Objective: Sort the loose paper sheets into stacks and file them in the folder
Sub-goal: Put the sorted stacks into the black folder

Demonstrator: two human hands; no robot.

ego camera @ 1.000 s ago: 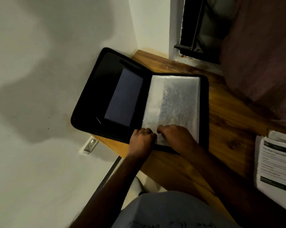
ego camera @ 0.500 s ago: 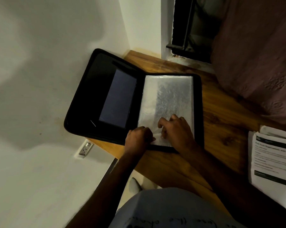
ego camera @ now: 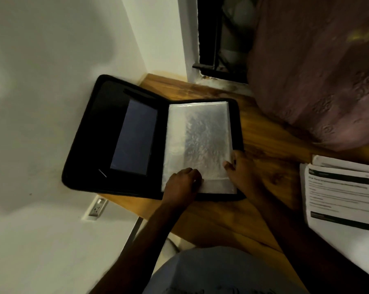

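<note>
The left hand (ego camera: 182,183) presses the sleeves (ego camera: 198,143) flat in the folder (ego camera: 90,132) at the counter's (ego camera: 264,132) left edge while the right hand (ego camera: 240,168) pinches their right edge, likely to open one for the sheets (ego camera: 340,194).

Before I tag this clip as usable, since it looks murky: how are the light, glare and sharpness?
Head view: dim overall; the folder lies open, its plastic sleeve the brightest patch, with mottled glare; broad soft shadows on the wall; printed sheets too soft to read; wide-angle bending toward the edges.
</note>
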